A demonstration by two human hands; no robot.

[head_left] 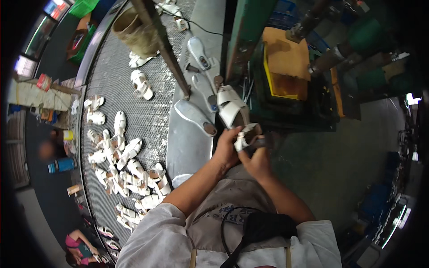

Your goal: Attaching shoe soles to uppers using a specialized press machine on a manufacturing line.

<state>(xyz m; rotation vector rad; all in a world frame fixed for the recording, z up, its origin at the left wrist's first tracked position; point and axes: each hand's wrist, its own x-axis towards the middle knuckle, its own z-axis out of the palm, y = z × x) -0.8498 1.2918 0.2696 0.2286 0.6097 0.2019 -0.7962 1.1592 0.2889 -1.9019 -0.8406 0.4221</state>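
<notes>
A white strappy sandal [233,108] points away from me, its toe end near a metal post beside the green machine frame. My left hand [227,147] is closed on the near left side of its heel part. From the right, my right hand [258,161] grips the same heel end, thumb and fingers close to the ankle strap [248,134]. Something dark shows by the right fingers; I cannot tell whether it is the sole or a tool. To the left, metal foot-shaped forms [195,117] lie on a grey metal plate [190,154].
Left of the plate, a mesh conveyor [154,118] carries many loose white sandals [129,149]. A slanted metal bar [161,49] stands by a worn bucket [134,31]. At right are a yellow bin [286,91] and machine pipes [333,58]. Another person [80,248] sits beyond the conveyor.
</notes>
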